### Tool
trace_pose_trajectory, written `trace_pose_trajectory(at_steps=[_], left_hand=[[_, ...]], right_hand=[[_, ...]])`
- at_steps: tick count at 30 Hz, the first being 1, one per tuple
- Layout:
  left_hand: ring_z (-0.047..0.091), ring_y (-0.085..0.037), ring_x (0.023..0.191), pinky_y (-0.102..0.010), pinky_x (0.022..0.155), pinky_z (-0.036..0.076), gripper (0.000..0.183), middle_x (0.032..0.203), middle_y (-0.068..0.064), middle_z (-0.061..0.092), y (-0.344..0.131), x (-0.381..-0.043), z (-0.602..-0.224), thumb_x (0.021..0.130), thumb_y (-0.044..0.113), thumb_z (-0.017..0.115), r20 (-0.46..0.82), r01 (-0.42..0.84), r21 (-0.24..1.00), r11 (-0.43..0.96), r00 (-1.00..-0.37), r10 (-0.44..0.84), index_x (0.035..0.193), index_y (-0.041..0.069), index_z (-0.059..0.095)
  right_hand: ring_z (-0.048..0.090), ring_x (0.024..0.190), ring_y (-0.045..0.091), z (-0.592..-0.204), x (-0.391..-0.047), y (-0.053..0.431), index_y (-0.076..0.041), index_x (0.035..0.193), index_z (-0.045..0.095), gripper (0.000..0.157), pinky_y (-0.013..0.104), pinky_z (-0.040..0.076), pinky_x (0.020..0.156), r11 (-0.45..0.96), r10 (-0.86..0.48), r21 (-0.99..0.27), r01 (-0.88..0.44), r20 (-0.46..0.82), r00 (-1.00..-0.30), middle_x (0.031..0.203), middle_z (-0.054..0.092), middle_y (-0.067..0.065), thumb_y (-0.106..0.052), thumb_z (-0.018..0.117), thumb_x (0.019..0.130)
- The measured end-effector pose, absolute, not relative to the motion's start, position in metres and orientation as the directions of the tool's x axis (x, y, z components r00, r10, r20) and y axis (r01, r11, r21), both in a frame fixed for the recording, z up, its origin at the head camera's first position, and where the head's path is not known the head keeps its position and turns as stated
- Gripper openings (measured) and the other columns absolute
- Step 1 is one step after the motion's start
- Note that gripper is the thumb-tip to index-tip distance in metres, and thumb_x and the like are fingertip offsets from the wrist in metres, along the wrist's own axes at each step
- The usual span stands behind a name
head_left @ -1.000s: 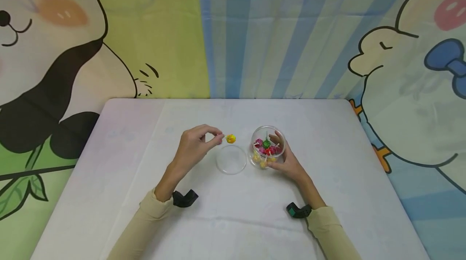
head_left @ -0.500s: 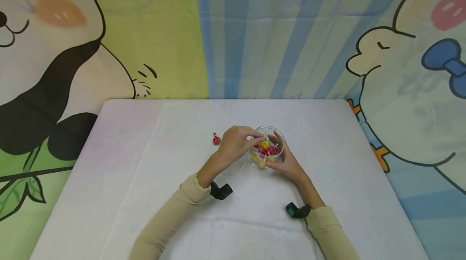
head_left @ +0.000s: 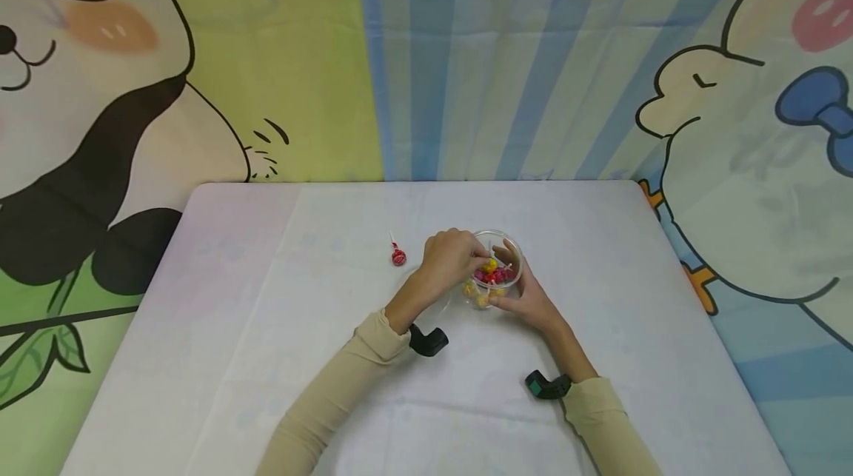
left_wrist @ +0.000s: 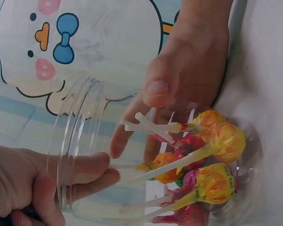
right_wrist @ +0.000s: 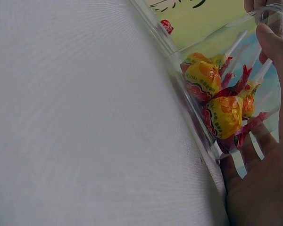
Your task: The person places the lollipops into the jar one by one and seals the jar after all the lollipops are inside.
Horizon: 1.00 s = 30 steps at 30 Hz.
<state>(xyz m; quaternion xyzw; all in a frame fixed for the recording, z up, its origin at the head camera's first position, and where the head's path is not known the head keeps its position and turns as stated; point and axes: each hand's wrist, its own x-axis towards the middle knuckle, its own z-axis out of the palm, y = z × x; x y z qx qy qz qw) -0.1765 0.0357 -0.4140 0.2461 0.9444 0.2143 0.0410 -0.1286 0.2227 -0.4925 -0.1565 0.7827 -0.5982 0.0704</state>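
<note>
A clear jar (head_left: 492, 291) with several wrapped lollipops stands upright on the table. My right hand (head_left: 529, 295) grips its right side, thumb in front and fingers behind. My left hand (head_left: 453, 260) reaches into the jar's mouth from the left. In the left wrist view, its fingertips (left_wrist: 101, 162) are inside the rim, at the stick end of an orange-yellow lollipop (left_wrist: 165, 167) they seem to pinch. Yellow lollipops (left_wrist: 217, 183) and red-pink ones lie at the jar's bottom, sticks toward the mouth. A red lollipop (head_left: 398, 257) lies on the table left of the jar.
A clear round lid (head_left: 444, 306) lies left of the jar, mostly hidden under my left hand and wrist. The table (head_left: 266, 357) has a white cloth. A cartoon-printed curtain (head_left: 440, 61) hangs behind its far edge.
My left hand has carried a yellow lollipop rightward from above the lid into the jar. The red lollipop on the table has come fully into sight. My right hand keeps its hold.
</note>
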Motion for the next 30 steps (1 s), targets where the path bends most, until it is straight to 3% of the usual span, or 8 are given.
trace_pose_trajectory(at_steps=[6,9,12,15,19,30], left_hand=[[0.064,-0.013,0.079,-0.024,0.058,0.046,0.02,0.099,0.005,0.076,0.033,-0.174,-0.411,0.088,0.032,0.071,-0.012,0.458,0.444,0.77,-0.856,0.517,0.105,0.022,0.077],[0.069,-0.016,0.091,-0.028,0.069,0.054,0.026,0.109,0.002,0.075,0.017,-0.167,-0.417,0.089,0.03,0.07,0.128,0.503,0.528,0.685,-0.844,0.521,0.112,0.019,0.074],[0.07,-0.013,0.076,-0.026,0.064,0.054,0.027,0.111,-0.002,0.074,-0.013,-0.164,-0.428,0.089,0.026,0.071,0.326,0.558,0.626,0.544,-0.822,0.468,0.113,0.014,0.073],[0.055,-0.005,0.049,-0.021,0.046,0.046,0.025,0.106,-0.004,0.075,-0.049,-0.168,-0.441,0.087,0.021,0.073,0.428,0.566,0.689,0.453,-0.822,0.377,0.11,0.011,0.074],[0.043,0.001,0.04,-0.018,0.04,0.038,0.026,0.106,-0.004,0.074,-0.094,-0.174,-0.459,0.083,0.017,0.076,0.362,0.462,0.737,0.494,-0.886,0.29,0.109,0.012,0.074],[0.049,-0.005,0.038,-0.022,0.039,0.039,0.029,0.113,-0.005,0.072,-0.131,-0.174,-0.489,0.088,0.022,0.072,0.18,0.298,0.744,0.598,-0.951,0.249,0.114,0.011,0.072]], right_hand=[[0.02,0.145,0.047,-0.497,-0.128,0.224,-0.001,0.153,0.009,0.097,0.069,0.004,0.115,0.224,-0.32,-0.962,-0.154,0.077,-0.944,0.155,0.026,0.027,0.0,0.07,0.078],[0.02,0.146,0.046,-0.5,-0.128,0.222,-0.002,0.154,0.009,0.098,0.069,0.007,0.115,0.241,-0.324,-0.959,-0.152,0.068,-0.944,0.155,0.027,0.026,-0.003,0.072,0.078],[0.021,0.145,0.047,-0.499,-0.128,0.221,-0.002,0.153,0.011,0.099,0.069,0.008,0.114,0.258,-0.323,-0.952,-0.164,0.076,-0.943,0.155,0.027,0.026,-0.005,0.074,0.077],[0.021,0.145,0.047,-0.496,-0.13,0.223,-0.002,0.153,0.012,0.1,0.069,0.006,0.114,0.252,-0.305,-0.951,-0.182,0.1,-0.947,0.155,0.028,0.026,-0.003,0.075,0.076],[0.021,0.145,0.047,-0.493,-0.132,0.224,-0.002,0.153,0.013,0.1,0.07,0.004,0.114,0.24,-0.3,-0.953,-0.185,0.109,-0.948,0.155,0.028,0.026,-0.001,0.075,0.075],[0.021,0.144,0.047,-0.497,-0.131,0.221,-0.001,0.152,0.014,0.099,0.07,0.004,0.114,0.224,-0.305,-0.958,-0.178,0.104,-0.947,0.153,0.029,0.027,-0.001,0.075,0.074]])
